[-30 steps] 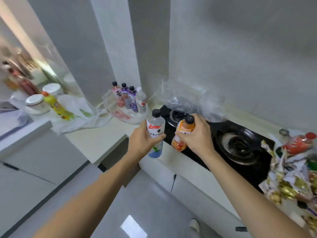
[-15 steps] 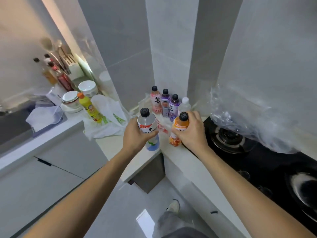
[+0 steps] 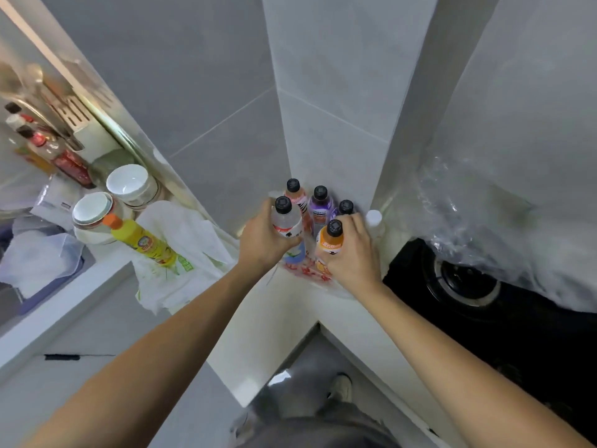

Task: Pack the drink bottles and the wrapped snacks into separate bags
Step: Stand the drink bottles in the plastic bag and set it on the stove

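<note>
My left hand point(image 3: 263, 244) grips a clear drink bottle point(image 3: 287, 221) with a black cap and white label. An orange drink bottle point(image 3: 329, 242) with a black cap is held in my right hand point(image 3: 350, 253). Both bottles hang over a clear bag with red print point(image 3: 305, 270) in the counter's corner. In that bag stand a pink bottle point(image 3: 295, 194), a purple bottle point(image 3: 319, 205), a second dark-capped bottle point(image 3: 345, 206) and a white-capped bottle point(image 3: 374, 219), close behind my hands.
A yellow bottle with an orange cap point(image 3: 142, 242) lies on a white plastic bag point(image 3: 181, 247) to the left. White bowls point(image 3: 129, 184) and sauce bottles point(image 3: 64, 160) stand further left. A black gas hob point(image 3: 468, 286) and a crumpled clear bag point(image 3: 484, 227) are on the right.
Both hands carried their bottles from over the hob leftward into the counter corner, up against the standing bottles. The view swung left, so the snack pile on the right is out of sight.
</note>
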